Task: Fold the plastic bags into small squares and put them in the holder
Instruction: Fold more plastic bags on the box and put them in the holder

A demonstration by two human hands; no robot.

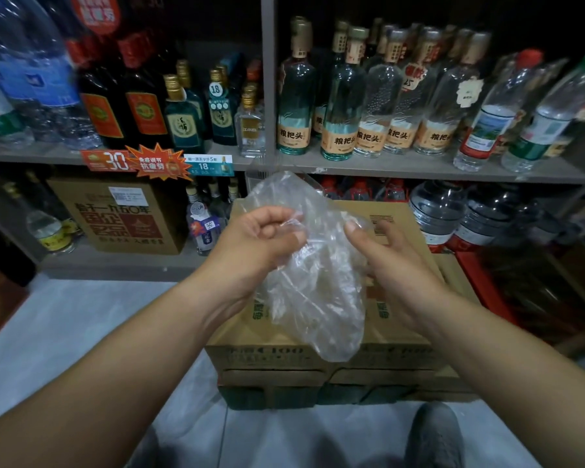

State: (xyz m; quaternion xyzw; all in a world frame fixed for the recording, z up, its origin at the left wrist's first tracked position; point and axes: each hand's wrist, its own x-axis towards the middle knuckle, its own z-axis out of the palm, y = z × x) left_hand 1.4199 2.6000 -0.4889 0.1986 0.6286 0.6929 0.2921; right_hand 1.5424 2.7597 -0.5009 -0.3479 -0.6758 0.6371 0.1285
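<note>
Plastic bag (314,282), clear: crumpled, hangs mid-air above the cardboard carton (402,332). Your left hand (260,238) pinches its top edge at 9 o'clock, your right hand (385,251) at 3 o'clock. Likely featherlight, limp, slippery; grip corners, pull taut.

We read 粮把头 on the peach paper labels of the clear glass bottles (291,136), 1 o'clock. At 10 o'clock: 30 on the orange shelf tag (110,161), 抗疲劳 on the orange starburst card (156,163), 18 on the blue-white shelf tag (208,165).
</note>
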